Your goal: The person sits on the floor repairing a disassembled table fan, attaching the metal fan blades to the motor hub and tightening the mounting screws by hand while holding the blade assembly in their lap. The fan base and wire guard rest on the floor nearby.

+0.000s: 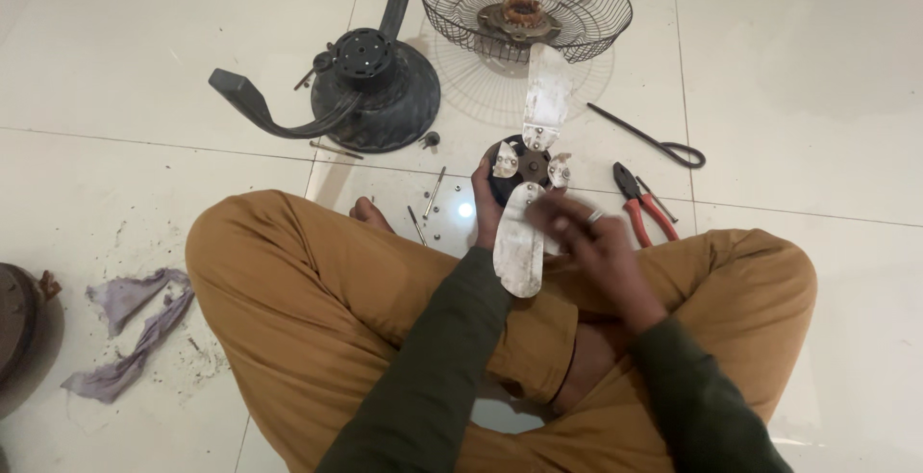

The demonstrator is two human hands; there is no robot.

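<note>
I sit cross-legged on a pale tiled floor (788,69), and the largest item ahead of me is the wire fan guard (524,2), lying open side up with the motor (519,16) resting inside it. To its left stands the dark round fan base (375,88) with a curved black stand arm (260,108) running off it. At the far left edge a rusty round part (19,319) is partly out of frame, and beside it lies a crumpled grey rag (130,329) amid dirt specks. In front of my knees I hold the fan blade assembly (527,194): a dark hub carrying metal blades, one pointing away from me and one pointing back over my lap. My left hand (487,206) is closed around the hub's left edge, holding it up. My right hand (586,233) is blurred over the near blade; its fingers touch the blade, but I cannot tell whether they grip it. Red-handled pliers (642,206) lie just right of the assembly, a black metal hook tool (654,138) beyond them. Loose bolts and screws (433,194) lie scattered on the tile left of the hub.
</note>
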